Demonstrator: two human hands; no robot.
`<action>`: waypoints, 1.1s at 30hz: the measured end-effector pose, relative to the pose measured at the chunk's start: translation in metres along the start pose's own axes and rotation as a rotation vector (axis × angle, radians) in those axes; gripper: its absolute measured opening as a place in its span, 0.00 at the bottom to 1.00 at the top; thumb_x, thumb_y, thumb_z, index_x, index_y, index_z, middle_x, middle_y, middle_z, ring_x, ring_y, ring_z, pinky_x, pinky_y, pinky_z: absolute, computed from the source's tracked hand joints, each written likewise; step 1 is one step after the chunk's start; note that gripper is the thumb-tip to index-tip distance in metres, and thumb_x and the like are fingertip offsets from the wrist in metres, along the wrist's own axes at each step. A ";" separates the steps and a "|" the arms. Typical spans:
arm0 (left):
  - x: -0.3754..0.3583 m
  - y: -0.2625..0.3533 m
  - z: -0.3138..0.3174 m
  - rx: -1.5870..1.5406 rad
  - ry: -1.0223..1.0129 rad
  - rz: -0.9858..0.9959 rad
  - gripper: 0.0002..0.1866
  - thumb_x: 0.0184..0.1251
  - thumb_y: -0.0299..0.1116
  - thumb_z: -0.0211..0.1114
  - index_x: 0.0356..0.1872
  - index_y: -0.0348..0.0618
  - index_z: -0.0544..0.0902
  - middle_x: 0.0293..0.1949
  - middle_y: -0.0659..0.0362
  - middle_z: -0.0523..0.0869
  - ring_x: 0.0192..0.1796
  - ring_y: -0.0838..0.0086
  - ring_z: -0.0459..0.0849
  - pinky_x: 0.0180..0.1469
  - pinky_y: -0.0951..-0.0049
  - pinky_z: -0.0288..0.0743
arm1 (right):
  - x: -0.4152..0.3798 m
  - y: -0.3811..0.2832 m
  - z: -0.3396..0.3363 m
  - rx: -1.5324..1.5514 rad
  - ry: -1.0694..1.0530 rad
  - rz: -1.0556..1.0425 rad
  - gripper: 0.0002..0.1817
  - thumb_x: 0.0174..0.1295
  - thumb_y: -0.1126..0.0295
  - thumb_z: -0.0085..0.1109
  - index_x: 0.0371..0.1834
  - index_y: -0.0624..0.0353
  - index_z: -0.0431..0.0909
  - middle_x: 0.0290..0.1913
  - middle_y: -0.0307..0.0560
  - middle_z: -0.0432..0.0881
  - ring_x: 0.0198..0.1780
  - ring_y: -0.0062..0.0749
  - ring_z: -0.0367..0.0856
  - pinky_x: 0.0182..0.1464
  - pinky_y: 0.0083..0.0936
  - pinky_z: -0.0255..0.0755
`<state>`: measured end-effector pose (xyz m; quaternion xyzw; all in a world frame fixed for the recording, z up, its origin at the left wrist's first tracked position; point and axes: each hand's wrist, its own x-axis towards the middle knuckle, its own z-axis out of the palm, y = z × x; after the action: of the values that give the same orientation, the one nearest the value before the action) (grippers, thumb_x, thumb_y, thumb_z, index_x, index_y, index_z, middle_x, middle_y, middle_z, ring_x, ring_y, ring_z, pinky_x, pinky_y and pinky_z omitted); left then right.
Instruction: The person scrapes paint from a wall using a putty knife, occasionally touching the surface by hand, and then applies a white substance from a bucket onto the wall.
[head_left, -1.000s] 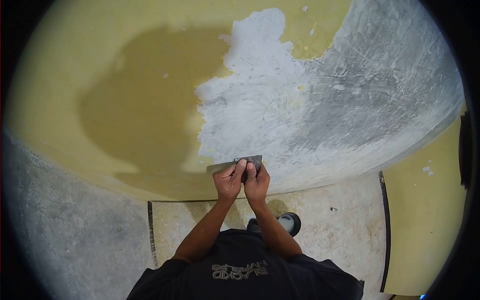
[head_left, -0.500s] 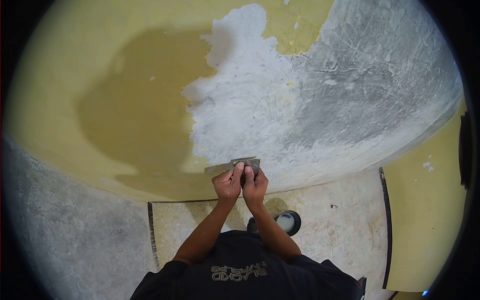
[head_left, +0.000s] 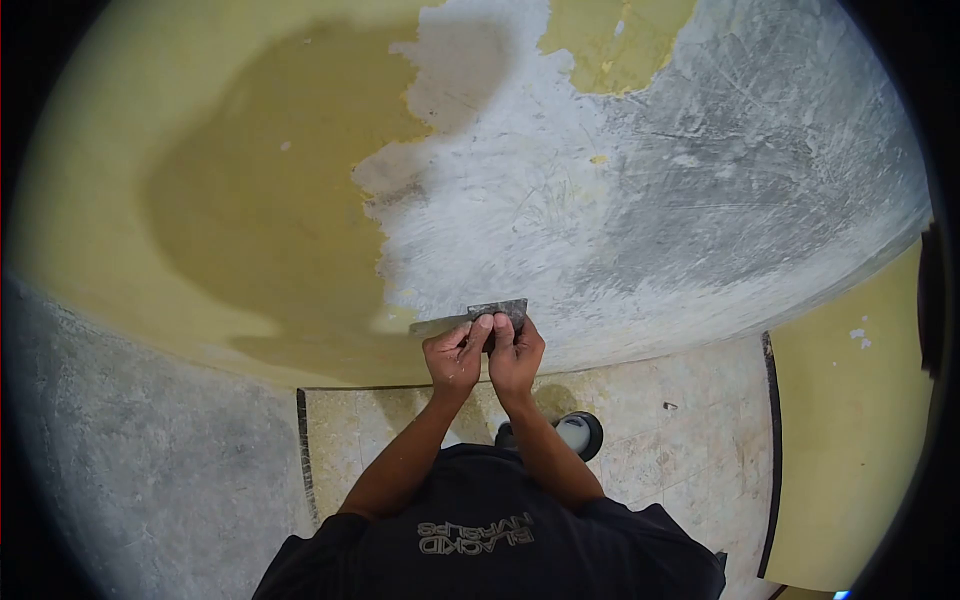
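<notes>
Both hands come together at a small flat scraper (head_left: 497,308), a grey, smeared metal blade held against or close over the wall. My left hand (head_left: 454,357) is closed on its left side, with the thumb pressed on the blade's face. From the other side my right hand (head_left: 516,360) grips it the same way, the two thumbs side by side. The scraper's lower part is hidden in the fingers. Above the blade spreads a bare white patch (head_left: 480,230) of wall with ragged edges, bordered on the left by yellow paint (head_left: 270,200).
Rough grey plaster (head_left: 720,190) covers the wall to the right. A yellow remnant (head_left: 615,45) of paint stays at the top. Below, a dark-rimmed container (head_left: 578,435) with pale contents stands on the stained tiled floor (head_left: 670,465), near my right forearm.
The scraper has tilted, so its broad face shows more now. Both hands have shifted slightly up and to the right over the wall, still on the scraper, and the view has moved a little.
</notes>
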<state>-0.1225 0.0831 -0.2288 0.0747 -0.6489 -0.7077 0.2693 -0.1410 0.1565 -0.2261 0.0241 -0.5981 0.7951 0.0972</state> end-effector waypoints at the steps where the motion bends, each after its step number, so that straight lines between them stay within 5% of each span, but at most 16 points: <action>1: -0.001 -0.004 0.000 -0.001 0.004 -0.001 0.12 0.67 0.30 0.67 0.27 0.29 0.84 0.23 0.67 0.81 0.28 0.87 0.73 0.30 0.83 0.69 | 0.000 0.002 -0.003 -0.002 -0.004 0.001 0.14 0.70 0.66 0.56 0.33 0.68 0.77 0.25 0.38 0.79 0.27 0.16 0.73 0.29 0.18 0.70; 9: 0.005 -0.005 -0.002 -0.021 -0.016 -0.005 0.15 0.68 0.32 0.66 0.23 0.32 0.82 0.20 0.69 0.77 0.25 0.88 0.69 0.26 0.81 0.66 | 0.004 0.001 -0.001 -0.060 -0.026 -0.032 0.14 0.70 0.66 0.54 0.33 0.70 0.75 0.23 0.40 0.79 0.26 0.18 0.75 0.27 0.22 0.71; 10: 0.001 -0.005 -0.007 0.231 -0.025 0.025 0.16 0.68 0.33 0.67 0.23 0.32 0.82 0.20 0.70 0.76 0.26 0.88 0.69 0.27 0.82 0.66 | -0.001 0.007 -0.004 -0.116 -0.001 -0.073 0.14 0.70 0.67 0.54 0.33 0.69 0.76 0.23 0.40 0.79 0.26 0.18 0.75 0.28 0.22 0.72; 22: 0.001 0.005 -0.002 -0.035 0.092 0.008 0.13 0.68 0.30 0.66 0.25 0.32 0.83 0.22 0.70 0.77 0.27 0.88 0.70 0.28 0.84 0.66 | -0.003 -0.013 0.008 -0.221 -0.006 0.023 0.16 0.68 0.64 0.57 0.33 0.70 0.77 0.23 0.45 0.81 0.26 0.19 0.75 0.29 0.23 0.72; 23: 0.004 0.014 -0.006 -0.022 0.132 -0.015 0.14 0.68 0.30 0.67 0.23 0.31 0.82 0.20 0.71 0.76 0.25 0.88 0.68 0.26 0.84 0.64 | -0.002 -0.022 0.019 -0.227 -0.019 -0.099 0.16 0.69 0.63 0.56 0.30 0.66 0.75 0.21 0.34 0.74 0.24 0.14 0.67 0.24 0.18 0.62; 32: -0.008 -0.015 -0.035 -0.011 0.157 -0.060 0.14 0.68 0.34 0.66 0.28 0.32 0.85 0.22 0.70 0.78 0.27 0.87 0.71 0.28 0.82 0.66 | -0.023 0.035 0.023 -0.404 -0.038 -0.129 0.14 0.68 0.66 0.57 0.30 0.69 0.76 0.21 0.43 0.79 0.25 0.18 0.74 0.27 0.21 0.69; 33: -0.004 -0.012 -0.035 -0.012 0.161 -0.066 0.14 0.68 0.34 0.66 0.28 0.32 0.85 0.22 0.70 0.78 0.27 0.87 0.71 0.28 0.82 0.66 | -0.020 0.027 0.030 -0.312 -0.049 -0.138 0.15 0.68 0.65 0.57 0.30 0.68 0.76 0.20 0.46 0.80 0.24 0.25 0.78 0.26 0.24 0.70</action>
<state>-0.1061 0.0542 -0.2463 0.1513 -0.6182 -0.7117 0.2974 -0.1288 0.1177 -0.2462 0.0690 -0.7133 0.6834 0.1394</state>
